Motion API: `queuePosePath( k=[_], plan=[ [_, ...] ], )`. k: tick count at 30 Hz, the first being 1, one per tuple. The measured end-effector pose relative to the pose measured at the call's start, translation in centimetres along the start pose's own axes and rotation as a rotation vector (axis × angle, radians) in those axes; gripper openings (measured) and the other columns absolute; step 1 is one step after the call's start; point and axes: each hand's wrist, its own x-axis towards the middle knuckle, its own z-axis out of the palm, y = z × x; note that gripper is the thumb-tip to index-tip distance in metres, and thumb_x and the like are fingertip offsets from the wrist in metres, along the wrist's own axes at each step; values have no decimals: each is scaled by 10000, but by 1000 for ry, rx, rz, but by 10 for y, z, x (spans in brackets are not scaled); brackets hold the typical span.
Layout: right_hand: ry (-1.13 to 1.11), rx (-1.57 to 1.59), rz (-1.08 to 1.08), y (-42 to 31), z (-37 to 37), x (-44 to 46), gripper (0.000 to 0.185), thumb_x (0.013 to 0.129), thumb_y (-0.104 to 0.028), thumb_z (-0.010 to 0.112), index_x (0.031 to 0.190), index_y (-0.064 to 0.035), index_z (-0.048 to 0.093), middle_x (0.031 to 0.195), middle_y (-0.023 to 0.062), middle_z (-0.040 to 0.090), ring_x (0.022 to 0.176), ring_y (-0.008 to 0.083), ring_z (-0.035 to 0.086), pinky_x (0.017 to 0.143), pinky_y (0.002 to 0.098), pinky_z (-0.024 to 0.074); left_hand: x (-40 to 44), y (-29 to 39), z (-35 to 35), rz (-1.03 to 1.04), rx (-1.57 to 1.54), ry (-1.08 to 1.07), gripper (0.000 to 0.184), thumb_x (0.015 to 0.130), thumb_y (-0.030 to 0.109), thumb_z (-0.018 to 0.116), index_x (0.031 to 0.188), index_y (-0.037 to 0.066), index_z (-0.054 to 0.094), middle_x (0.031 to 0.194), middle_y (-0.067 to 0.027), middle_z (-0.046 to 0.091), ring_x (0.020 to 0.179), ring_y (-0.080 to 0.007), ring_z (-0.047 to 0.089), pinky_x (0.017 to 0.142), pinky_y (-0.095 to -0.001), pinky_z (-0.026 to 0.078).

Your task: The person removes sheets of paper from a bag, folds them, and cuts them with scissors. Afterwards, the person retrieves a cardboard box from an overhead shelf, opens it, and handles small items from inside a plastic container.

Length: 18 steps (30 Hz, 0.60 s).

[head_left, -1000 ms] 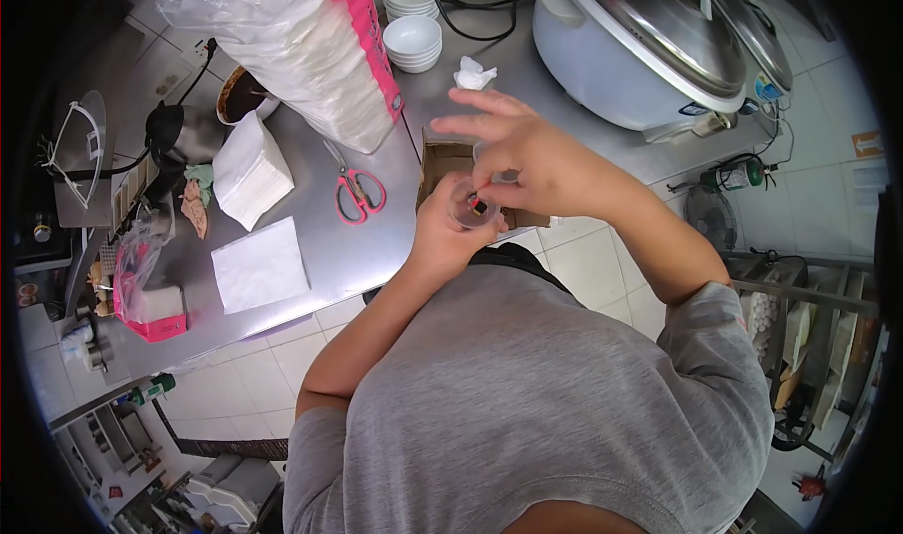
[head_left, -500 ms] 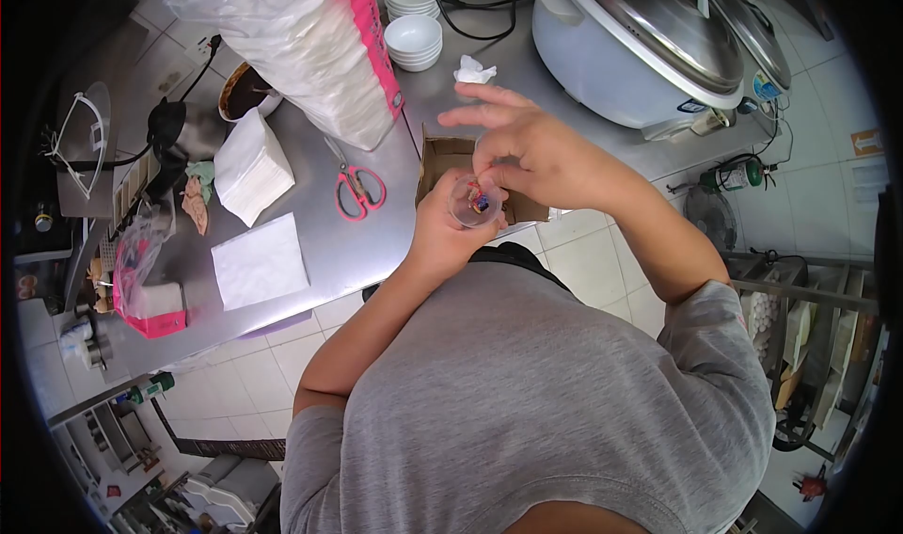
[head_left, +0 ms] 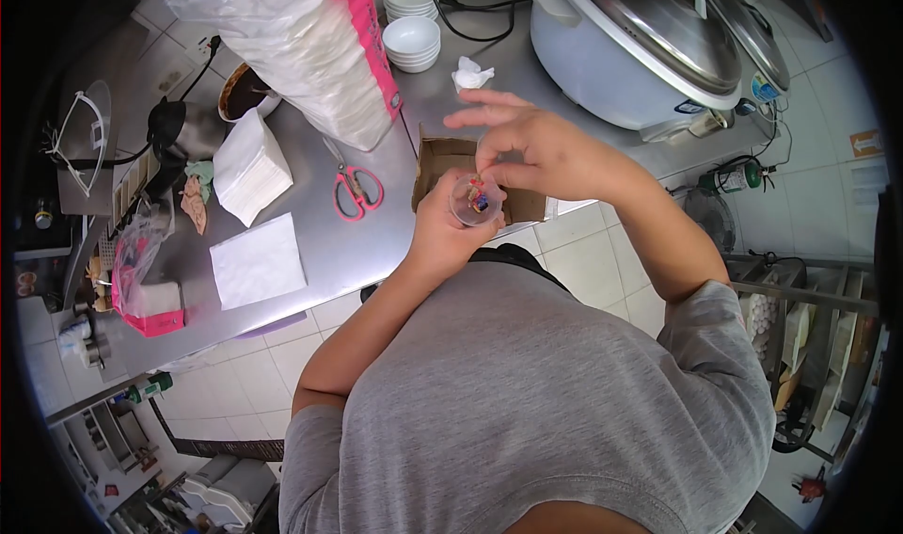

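My left hand (head_left: 439,233) is wrapped round a small clear plastic cup (head_left: 467,216), tilted so its inside faces me. Tiny red, blue and yellowish pieces (head_left: 478,198) lie in the cup, too small to name. Over the cup's far rim, my right hand (head_left: 536,153) pinches with thumb and index finger, its other fingers stretched out. What sits in that pinch, if anything, I cannot make out. Beneath both hands is an open cardboard box (head_left: 446,151) at the counter's edge, partly hidden by them.
On the steel counter (head_left: 324,242), pink-handled scissors (head_left: 357,193) lie left of the box, near a stack of white napkins (head_left: 252,167) and a flat white sheet (head_left: 257,261). Behind stand a large plastic bag (head_left: 301,54), white bowls (head_left: 412,43), crumpled tissue (head_left: 472,74) and a big cooker (head_left: 630,54).
My right hand has shifted very slightly, with its pinch still at the cup's rim. The left hand keeps the cup in nearly the same place.
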Motion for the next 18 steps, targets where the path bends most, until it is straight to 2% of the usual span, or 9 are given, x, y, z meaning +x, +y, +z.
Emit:
queuePosePath(
  k=[2,5,8,11,14,15,17,18],
  plan=[
    [16,-38,-11,0,0,-1,54,765,-39,686,766,-50,634,1347,83,522,1388,305,293,966,411,454,1,0,1,5,-3,-2,402,759,-47,680,1107,-3,484,1003,-101,644,910,-140,629,796,-278,523],
    [103,-479,-142,-7,1,0,56,759,-37,684,782,-52,635,1320,85,538,1392,296,287,969,424,445,3,-1,1,-28,-45,-10,396,759,-46,682,1098,-3,482,991,-97,640,887,-139,630,774,-275,529],
    [264,-506,-221,-15,-1,1,65,753,-29,673,795,-54,629,1234,94,587,1299,301,430,915,433,481,4,2,3,-86,-118,-1,384,765,-30,685,1090,-3,482,975,-90,628,839,-136,630,714,-267,539],
    [379,-131,-149,-27,-4,-8,40,796,-21,641,817,-36,611,1088,131,637,1046,261,621,816,393,535,5,-1,3,-90,-105,36,357,772,-9,683,1074,-2,493,962,-88,622,796,-132,629,642,-261,543],
    [303,900,17,-44,4,-21,31,827,-2,617,846,-17,598,960,149,648,762,179,663,699,288,547,8,-3,2,-96,-52,113,334,767,6,682,1052,2,508,942,-90,624,772,-128,627,585,-255,537],
    [288,1044,57,-42,7,-23,38,831,3,611,863,-13,598,939,147,644,738,164,656,685,265,539,9,-3,2,-103,-35,143,327,764,11,683,1044,4,514,935,-90,626,766,-127,627,568,-253,534],
    [253,1330,139,-28,21,-27,59,841,13,598,896,-5,597,898,142,635,690,134,640,657,221,522,10,-8,0,-104,-8,188,336,750,12,692,1037,8,519,935,-90,631,785,-127,627,613,-256,529],
    [317,1434,221,-19,28,-28,78,839,11,605,913,-13,597,895,127,639,688,136,632,653,229,515,10,-11,-2,-104,5,212,340,743,12,697,1034,10,521,935,-89,633,794,-126,627,635,-257,527]
  ],
)
